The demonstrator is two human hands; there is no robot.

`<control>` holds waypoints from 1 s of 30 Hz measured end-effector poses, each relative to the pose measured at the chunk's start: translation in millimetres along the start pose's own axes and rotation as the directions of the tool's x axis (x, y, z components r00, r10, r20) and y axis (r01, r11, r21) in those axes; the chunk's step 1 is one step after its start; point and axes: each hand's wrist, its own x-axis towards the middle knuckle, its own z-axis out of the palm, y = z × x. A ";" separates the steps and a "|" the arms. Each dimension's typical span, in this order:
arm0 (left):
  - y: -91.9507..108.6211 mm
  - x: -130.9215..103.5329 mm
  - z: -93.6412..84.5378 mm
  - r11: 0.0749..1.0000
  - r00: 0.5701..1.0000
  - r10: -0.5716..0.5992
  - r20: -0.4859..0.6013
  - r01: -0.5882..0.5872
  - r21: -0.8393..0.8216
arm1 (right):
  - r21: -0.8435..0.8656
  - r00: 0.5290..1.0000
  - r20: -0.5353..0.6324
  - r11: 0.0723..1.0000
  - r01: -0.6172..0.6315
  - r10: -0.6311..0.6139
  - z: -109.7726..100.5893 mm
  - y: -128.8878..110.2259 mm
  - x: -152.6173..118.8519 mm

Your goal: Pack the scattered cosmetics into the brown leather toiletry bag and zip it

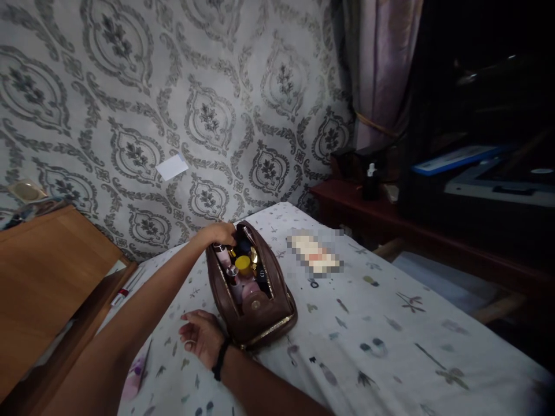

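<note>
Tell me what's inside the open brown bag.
Inside the brown bag are a round yellow item, pink containers, something gold and a black item. The left hand partly hides the far end; anything beneath these is covered.

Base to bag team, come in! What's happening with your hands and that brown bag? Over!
Left hand at far end of brown bag, grip partly hidden. Right hand loosely open beside bag, nothing visibly held. Bag open, small containers crowded inside.
</note>
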 end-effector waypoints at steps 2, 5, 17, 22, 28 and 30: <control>-0.4 -0.5 -0.4 1.000 1.000 -0.005 0.023 0.005 -0.002 | -0.003 1.000 -0.010 1.000 -0.005 0.005 0.4 -0.4 -0.6; 0.5 -2.2 -2.9 1.000 0.999 -0.020 0.032 0.020 0.000 | -0.008 1.000 -0.021 1.000 -0.007 0.007 1.1 -0.7 -1.3; 9.0 -4.9 -8.9 0.999 0.991 -0.027 0.129 0.029 -0.018 | -0.009 1.000 -0.010 1.000 0.001 -0.001 0.4 0.3 -0.2; 10.5 2.0 -8.1 0.998 0.976 -0.065 0.207 0.068 -0.007 | -0.003 1.000 0.001 1.000 0.007 -0.007 -1.5 2.4 2.1; 12.6 5.9 -9.1 0.997 0.968 -0.073 0.240 0.077 -0.005 | -0.001 1.000 0.000 1.000 0.006 -0.006 -1.9 4.1 4.1; 12.4 4.9 -10.0 0.998 0.966 -0.064 0.250 0.068 -0.007 | -0.001 1.000 -0.001 1.000 0.005 -0.005 -1.5 3.9 3.6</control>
